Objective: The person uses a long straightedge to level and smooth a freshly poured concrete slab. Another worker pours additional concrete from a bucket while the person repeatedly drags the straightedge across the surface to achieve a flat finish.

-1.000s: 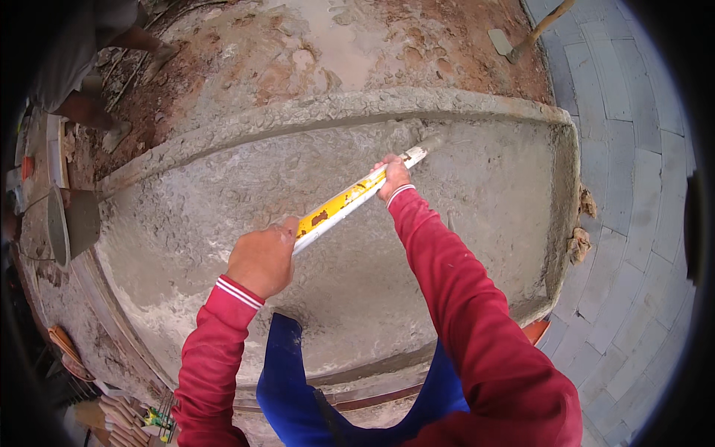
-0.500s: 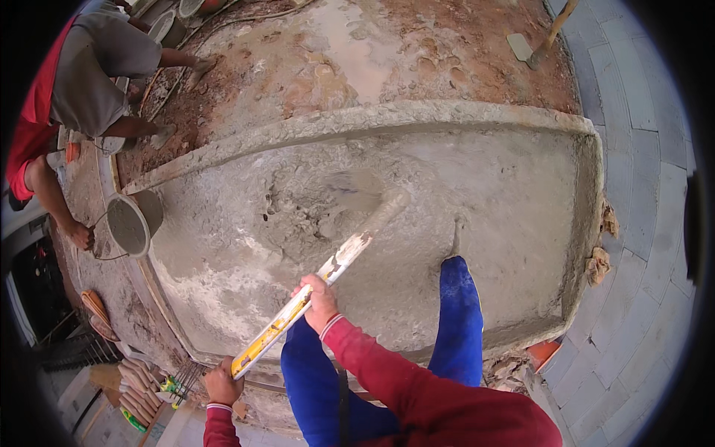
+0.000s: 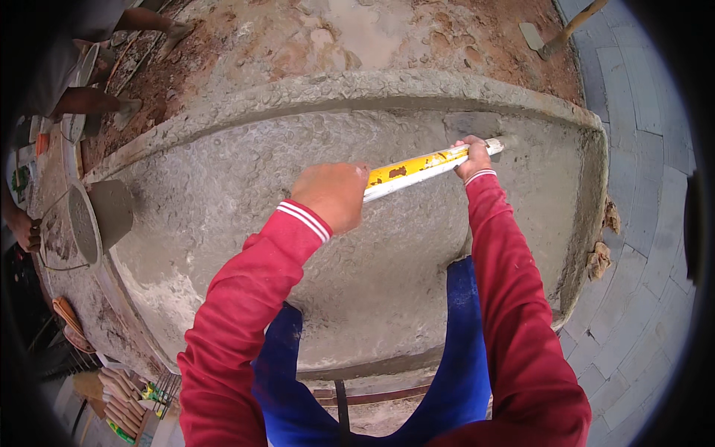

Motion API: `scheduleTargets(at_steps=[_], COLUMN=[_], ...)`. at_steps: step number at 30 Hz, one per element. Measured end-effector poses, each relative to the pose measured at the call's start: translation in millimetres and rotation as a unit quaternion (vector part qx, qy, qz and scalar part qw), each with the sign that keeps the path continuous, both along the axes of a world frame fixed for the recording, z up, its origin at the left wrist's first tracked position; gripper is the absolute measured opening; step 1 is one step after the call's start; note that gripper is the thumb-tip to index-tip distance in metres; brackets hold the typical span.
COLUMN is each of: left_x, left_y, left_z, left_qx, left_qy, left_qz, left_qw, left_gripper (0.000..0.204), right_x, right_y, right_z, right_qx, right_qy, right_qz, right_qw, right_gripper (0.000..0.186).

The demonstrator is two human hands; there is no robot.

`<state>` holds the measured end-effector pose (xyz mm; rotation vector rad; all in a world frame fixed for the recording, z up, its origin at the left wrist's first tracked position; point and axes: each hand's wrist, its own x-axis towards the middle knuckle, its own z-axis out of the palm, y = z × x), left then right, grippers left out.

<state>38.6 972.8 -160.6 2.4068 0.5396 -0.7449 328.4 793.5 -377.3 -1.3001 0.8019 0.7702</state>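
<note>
Both hands grip the pale, yellow-striped handle of a hoe (image 3: 417, 170) that slants up to the right over wet grey concrete (image 3: 357, 253). My left hand (image 3: 331, 195) is closed round the near end. Farther along, my right hand (image 3: 473, 158) wraps the handle close to its far end. A flat grey blade shows at the far right, lying at the concrete's surface and partly sunk in it. My legs, in blue trousers, stand in the concrete. A low cement border (image 3: 357, 83) rings the bed.
At the left edge another person's hand (image 3: 26, 232) holds the wire handle of a tilted bucket (image 3: 104, 216). A second hoe (image 3: 570, 28) lies far right on muddy soil. Grey paving (image 3: 633, 186) runs along the right. Slippers (image 3: 71, 322) and stacked bags (image 3: 123, 402) lie lower left.
Both my hands have moved forward, and the hoe has swung to the far right with its handle flatter. The bucket now appears farther left, its mouth turned toward the left.
</note>
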Motion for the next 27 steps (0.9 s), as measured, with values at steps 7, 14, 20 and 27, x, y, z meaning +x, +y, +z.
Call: scheduleTargets(at_steps=[7, 14, 20, 27], left_x=[-272.4, -433.9, -509.2, -195.7], left_y=[42.6, -64.9, -159.4, -238.6], left_z=[48.6, 131.5, 214.6, 33.4], left_qx=[0.065, 0.073, 0.157, 0.016], left_qy=[0.038, 0.126, 0.194, 0.019], left_qz=[0.064, 0.235, 0.248, 0.138], left_qw=[0.995, 0.961, 0.936, 0.99], left_gripper=[0.028, 0.037, 0.032, 0.022], right_x=[-294.1, -473.2, -527.4, -191.2], right_y=[129.3, 90.7, -9.5, -171.3], right_z=[13.4, 110.2, 237.2, 129.1], right_qx=[0.066, 0.141, 0.181, -0.024], right_qy=[0.074, 0.18, 0.313, -0.01], right_qz=[0.051, 0.106, 0.048, -0.002], right_qw=[0.994, 0.968, 0.931, 1.0], right_gripper=[0.009, 0.014, 0.015, 0.01])
